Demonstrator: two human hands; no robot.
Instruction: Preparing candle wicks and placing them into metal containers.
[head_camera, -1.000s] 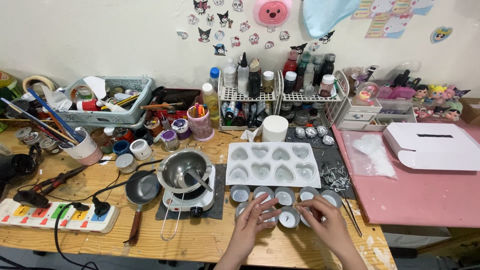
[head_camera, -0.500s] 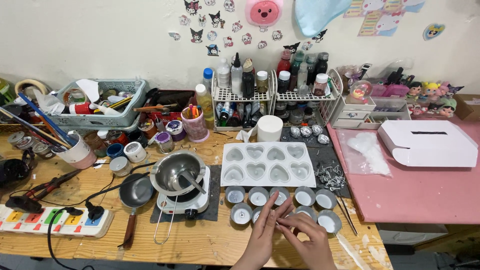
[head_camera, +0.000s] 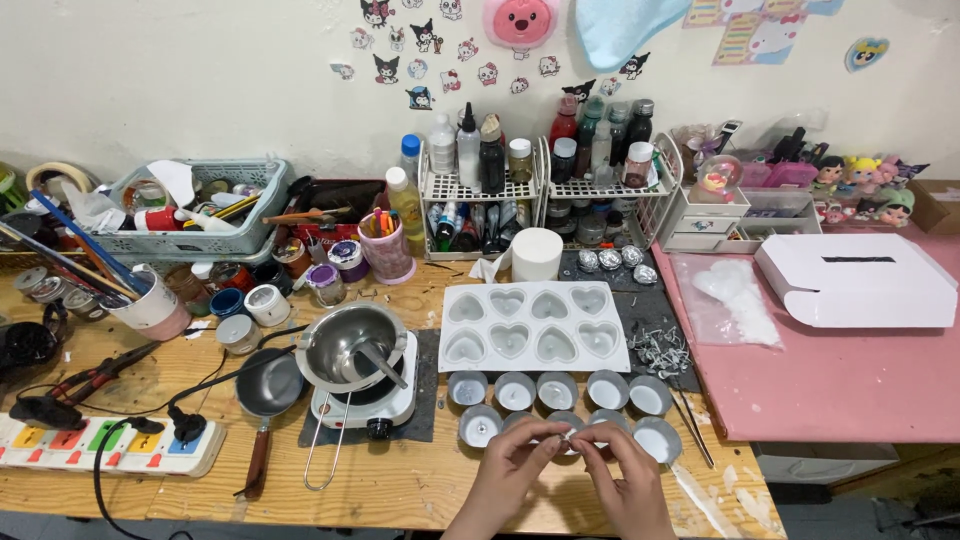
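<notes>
Head view: my left hand (head_camera: 512, 468) and right hand (head_camera: 622, 478) meet at the near edge of the wooden table (head_camera: 400, 485), fingertips pinched together on a small piece between them; I cannot tell what it is. They sit just over the near row of small metal cups (head_camera: 556, 392). The heart mold (head_camera: 535, 326) lies farther back, and the melting pot (head_camera: 352, 346) is to the left.

I note my left hand (head_camera: 512, 470) and right hand (head_camera: 620, 480) are both bare, no gloves, rings or wrist straps visible, forearms uncovered to the bottom edge of view, no sleeve showing, fingernails short and unpainted.
</notes>
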